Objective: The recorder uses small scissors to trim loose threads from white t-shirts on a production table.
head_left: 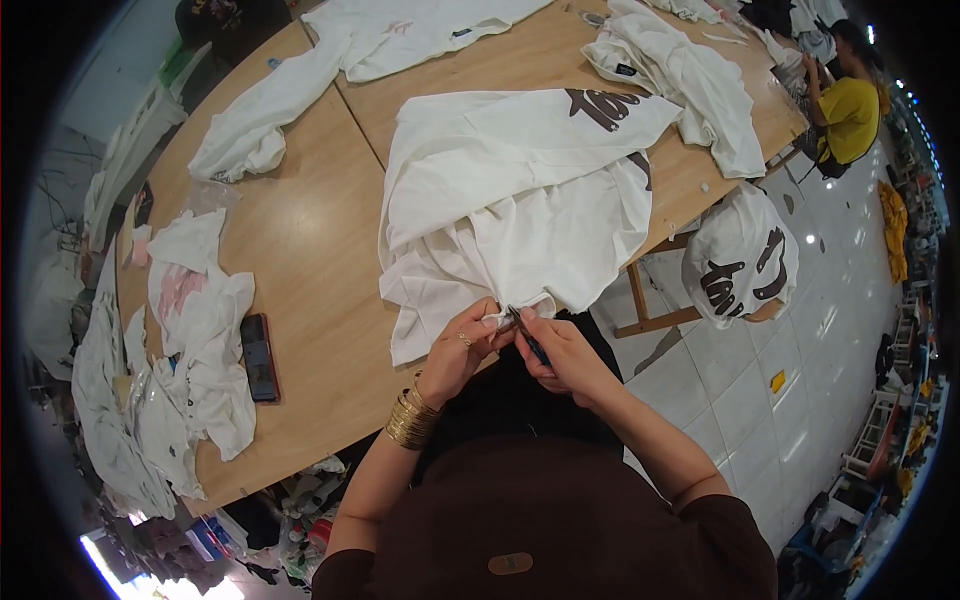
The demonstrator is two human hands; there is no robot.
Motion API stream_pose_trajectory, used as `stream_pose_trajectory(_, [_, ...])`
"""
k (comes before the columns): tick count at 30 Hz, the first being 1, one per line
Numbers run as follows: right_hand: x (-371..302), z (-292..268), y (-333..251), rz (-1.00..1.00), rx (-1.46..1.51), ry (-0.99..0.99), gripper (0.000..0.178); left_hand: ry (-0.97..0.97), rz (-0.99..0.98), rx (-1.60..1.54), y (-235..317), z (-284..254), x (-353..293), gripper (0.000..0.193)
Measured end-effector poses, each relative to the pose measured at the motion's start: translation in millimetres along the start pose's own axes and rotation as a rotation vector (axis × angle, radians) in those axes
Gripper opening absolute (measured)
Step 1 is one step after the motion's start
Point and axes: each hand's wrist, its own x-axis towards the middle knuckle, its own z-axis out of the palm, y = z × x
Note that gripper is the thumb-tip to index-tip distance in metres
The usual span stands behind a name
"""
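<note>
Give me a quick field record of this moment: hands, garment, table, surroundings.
left hand: pinches the edge of the white garment
right hand: holds a small dark tool, probably thread snips, at that edge
garment: spread on the wooden table, dark print on top
phone: lies to the left, beside other white garments
co-worker: yellow top, far right

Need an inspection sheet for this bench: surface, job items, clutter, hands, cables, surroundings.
Surface: wooden table, two tops butted together.
Job's things: white garment spread at the near edge; small dark tool at its hem.
Clutter: other white garments left and far side; phone.
Hands: left hand pinches the hem; right hand holds the tool.
Cables: nothing seen.
Surroundings: white tiled floor; printed bag under the table; a person in yellow at the far corner.
</note>
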Motion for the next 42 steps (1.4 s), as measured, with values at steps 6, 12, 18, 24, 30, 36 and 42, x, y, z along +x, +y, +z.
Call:
stream_pose_trajectory(6, [-1.0,0.1,-0.1,-0.037,-0.092,-0.011,0.045,0.03,0.014,-0.079,-1.8,1.9,-0.6,0.018])
stream_pose_trajectory(12, [0.4,0.1,-0.9,-0.023,-0.115,-0.023,0.045,0.0,0.031,-0.025,-3.3,0.8,0.5,0.018])
stream_pose_trajectory(18, [3.7,4.0,0.6,-0.037,-0.057,0.01,0.046,-0.006,0.022,-0.007,-6.7,-1.6,0.7,0.018])
stream_pose_trajectory(24, [-2.9,2.2,0.8,-0.068,-0.152,-0.005,0.048,0.041,0.011,-0.199,-6.3,0.2,-1.6,0.017])
stream_pose_trajectory(30, [-4.6,1.9,2.3,-0.057,-0.227,0.002,0.048,0.04,0.029,-0.289,-7.8,-2.3,-0.3,0.015])
stream_pose_trajectory(36, [-0.3,3.5,3.4,-0.06,-0.199,0.002,0.047,0.044,0.022,-0.191,-2.7,2.5,-1.2,0.015])
stream_pose_trajectory(42, [5.1,2.8,6.9,-0.066,-0.132,0.016,0.045,0.004,0.019,-0.178,-6.2,-8.9,-1.7,0.015])
